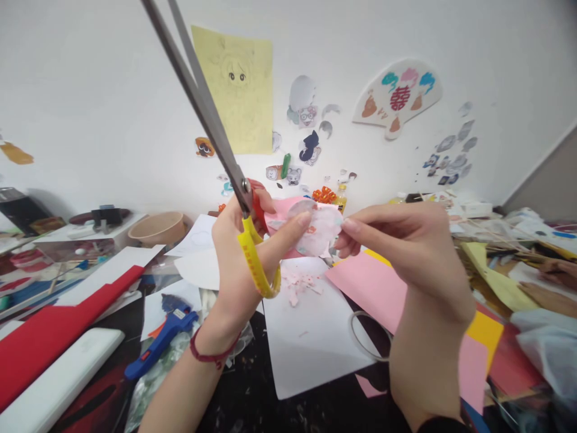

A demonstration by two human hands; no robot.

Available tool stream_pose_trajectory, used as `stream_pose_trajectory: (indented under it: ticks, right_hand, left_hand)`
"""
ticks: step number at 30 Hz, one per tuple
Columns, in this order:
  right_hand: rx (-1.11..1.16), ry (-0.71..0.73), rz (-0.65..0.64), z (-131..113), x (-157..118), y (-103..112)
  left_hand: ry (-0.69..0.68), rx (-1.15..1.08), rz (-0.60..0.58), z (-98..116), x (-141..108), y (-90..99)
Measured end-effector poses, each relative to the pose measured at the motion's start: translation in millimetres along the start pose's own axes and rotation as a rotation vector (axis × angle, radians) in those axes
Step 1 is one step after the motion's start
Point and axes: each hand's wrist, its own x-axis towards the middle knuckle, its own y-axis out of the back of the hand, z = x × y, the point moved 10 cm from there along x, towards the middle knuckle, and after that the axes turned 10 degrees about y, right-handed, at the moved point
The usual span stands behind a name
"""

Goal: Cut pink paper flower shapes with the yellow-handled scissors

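Note:
My left hand (252, 252) is closed on a pair of scissors (220, 132) and a pink-and-white paper cutout (322, 231). The scissors' blades point up and left, slightly parted, and one yellow handle loop hangs beside the thumb. Across the front of the cutout lies the left thumb; red and greenish marks show on its pale face. At the cutout's right edge, the fingertips of my right hand (396, 246) are pinched together on it. Below both hands, small pink paper scraps (297, 285) lie on a white sheet (311, 349).
A blue glue gun (162, 343) and a white slab (63, 385) lie to the left, near red card (72, 328). Pink paper (372, 282) is under the right arm. A tan bowl (157, 228) stands behind. Another person's hand (552, 288) is at far right.

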Motion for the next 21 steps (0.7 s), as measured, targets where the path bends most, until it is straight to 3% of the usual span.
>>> stream_pose_trajectory:
  ticks: [6, 13, 21]
  right_hand:
    - [0.005, 0.003, 0.095, 2, 0, 11]
    - [0.107, -0.064, -0.029, 13, 7, -20]
    - [0.129, -0.034, -0.038, 15, 7, -21]
  left_hand:
    - [-0.060, 0.086, 0.026, 3, -1, 1.1]
    - [0.048, 0.044, -0.045, -8, 0, -5.4]
    - [0.064, 0.059, -0.053, -12, 1, -5.4]
